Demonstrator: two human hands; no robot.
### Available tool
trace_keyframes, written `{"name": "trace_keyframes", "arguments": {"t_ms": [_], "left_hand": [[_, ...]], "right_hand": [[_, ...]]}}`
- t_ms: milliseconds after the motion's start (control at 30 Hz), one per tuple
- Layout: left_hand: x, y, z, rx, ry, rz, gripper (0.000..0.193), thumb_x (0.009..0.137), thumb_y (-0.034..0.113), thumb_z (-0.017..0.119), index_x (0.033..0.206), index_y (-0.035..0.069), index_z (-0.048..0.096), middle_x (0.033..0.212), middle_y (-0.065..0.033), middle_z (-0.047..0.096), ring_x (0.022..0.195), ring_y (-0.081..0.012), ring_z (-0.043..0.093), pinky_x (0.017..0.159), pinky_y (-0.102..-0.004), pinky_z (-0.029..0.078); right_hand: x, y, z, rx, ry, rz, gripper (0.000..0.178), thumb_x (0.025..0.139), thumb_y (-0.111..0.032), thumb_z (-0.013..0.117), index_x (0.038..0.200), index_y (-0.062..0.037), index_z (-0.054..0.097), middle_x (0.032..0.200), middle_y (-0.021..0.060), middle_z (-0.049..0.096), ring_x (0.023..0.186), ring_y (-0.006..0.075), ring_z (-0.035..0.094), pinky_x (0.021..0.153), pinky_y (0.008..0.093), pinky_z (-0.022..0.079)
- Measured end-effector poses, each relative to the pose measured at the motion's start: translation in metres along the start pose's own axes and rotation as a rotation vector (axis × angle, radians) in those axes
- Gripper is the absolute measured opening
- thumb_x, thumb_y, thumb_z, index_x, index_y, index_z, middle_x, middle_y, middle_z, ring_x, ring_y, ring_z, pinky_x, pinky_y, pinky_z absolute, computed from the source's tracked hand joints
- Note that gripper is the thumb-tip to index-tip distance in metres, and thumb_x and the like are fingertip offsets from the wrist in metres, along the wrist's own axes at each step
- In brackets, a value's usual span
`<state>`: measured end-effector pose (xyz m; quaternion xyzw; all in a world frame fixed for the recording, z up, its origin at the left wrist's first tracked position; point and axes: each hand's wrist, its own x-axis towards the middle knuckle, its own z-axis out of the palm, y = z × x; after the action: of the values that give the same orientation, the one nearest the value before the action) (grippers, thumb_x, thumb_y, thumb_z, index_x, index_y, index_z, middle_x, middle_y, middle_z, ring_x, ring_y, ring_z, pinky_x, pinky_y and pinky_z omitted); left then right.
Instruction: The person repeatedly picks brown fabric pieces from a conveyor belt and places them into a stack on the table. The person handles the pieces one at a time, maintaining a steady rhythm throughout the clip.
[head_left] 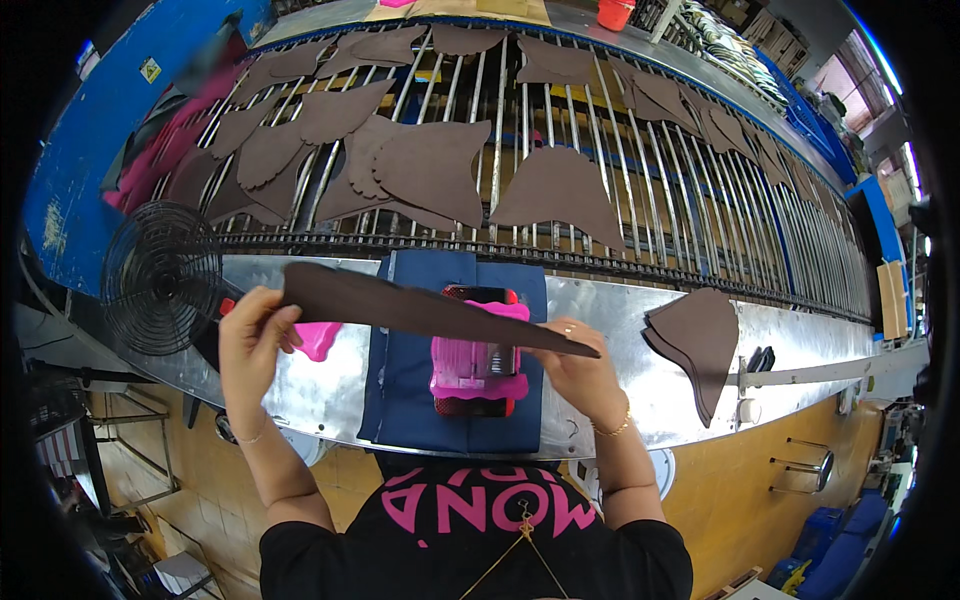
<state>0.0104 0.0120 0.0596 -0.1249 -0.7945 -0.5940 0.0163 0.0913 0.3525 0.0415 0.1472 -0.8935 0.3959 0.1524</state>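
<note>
A dark brown cut piece, leather-like, (400, 309) is stretched nearly edge-on between my two hands above the bench. My left hand (254, 335) pinches its left end between thumb and fingers. At the piece's right end, my right hand (580, 375) grips the edge, its fingers partly hidden behind it. Below the piece, a bright pink wavy-edged object with black and red ends (462, 384) rests on a dark blue cloth (400, 415); the piece covers part of it. A smaller pink wavy-edged item (318, 342) lies beside my left hand.
Beyond the metal bench (600, 310) runs a rack of metal rods (497, 150) carrying several brown cut pieces (430, 175). A small stack of brown pieces (705, 335) lies on the bench at right. At left stands a black wire-guarded fan (160, 280), near a blue machine panel (80, 150).
</note>
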Motion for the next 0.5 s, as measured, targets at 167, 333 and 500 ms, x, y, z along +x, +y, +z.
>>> {"name": "trace_keyframes", "arguments": {"t_ms": [167,333,500], "left_hand": [[0.013,0.001,0.05,0.162,-0.323,0.039,0.007,0.08,-0.005,0.06,0.087,-0.006,0.062,0.071,-0.0074,0.056,0.052,-0.0132,0.057,0.047,-0.0248,0.044],[0.029,0.018,0.101,0.396,-0.484,0.442,0.011,0.075,0.006,0.067,0.087,0.005,0.066,0.073,-0.0078,0.055,0.059,-0.0199,0.059,0.052,-0.0326,0.047],[0.042,0.039,0.154,0.473,-0.735,0.682,0.01,0.072,0.009,0.066,0.082,0.011,0.067,0.082,-0.0058,0.052,0.08,-0.021,0.057,0.058,-0.0348,0.048]], "right_hand": [[-0.057,0.038,-0.024,-0.104,0.005,0.223,0.021,0.075,-0.003,0.064,0.095,-0.0091,0.069,0.084,0.0086,0.068,0.071,0.0274,0.063,0.068,0.0331,0.048],[-0.111,0.051,-0.047,-0.079,0.001,0.485,0.025,0.077,0.002,0.058,0.095,-0.0088,0.071,0.09,0.0109,0.07,0.074,0.0257,0.066,0.068,0.0293,0.05],[-0.154,0.035,-0.103,-0.07,-0.006,0.614,0.025,0.075,0.003,0.059,0.095,-0.0039,0.07,0.084,0.0134,0.07,0.072,0.0231,0.068,0.065,0.028,0.051]]}}
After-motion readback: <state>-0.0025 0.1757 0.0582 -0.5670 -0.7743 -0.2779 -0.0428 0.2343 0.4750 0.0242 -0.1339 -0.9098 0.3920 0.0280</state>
